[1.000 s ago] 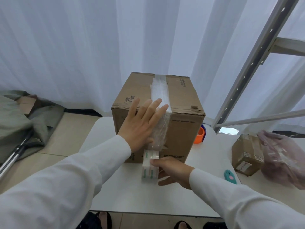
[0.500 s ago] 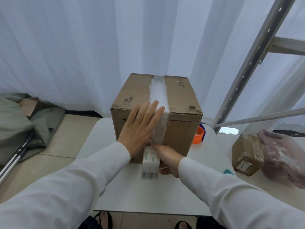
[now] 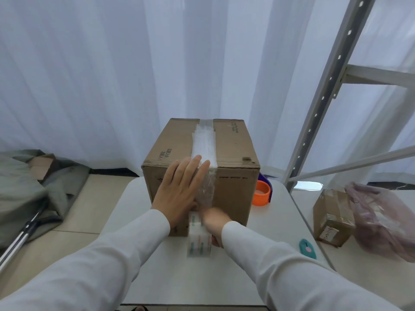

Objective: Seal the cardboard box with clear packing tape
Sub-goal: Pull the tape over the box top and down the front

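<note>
A brown cardboard box (image 3: 235, 153) stands on a small white table (image 3: 276, 223). A strip of clear packing tape (image 3: 204, 144) runs along the top seam and down the near face. My left hand (image 3: 179, 189) lies flat with fingers spread on the near face, pressing beside the wrinkled tape. My right hand (image 3: 215, 221) is blurred, low against the box front, and holds the tape roll (image 3: 199, 241), which hangs from the strip just below the box's bottom edge.
An orange and purple tape dispenser (image 3: 261, 194) sits right of the box. A teal box cutter (image 3: 308, 248) lies at the table's right edge. A small taped carton (image 3: 332, 218) and a pink plastic bag (image 3: 381, 223) lie further right. A metal shelf frame (image 3: 318, 104) rises behind.
My right hand with the roll moved in from the table toward the box front. My left hand slid slightly down the near face while staying flat on it.
</note>
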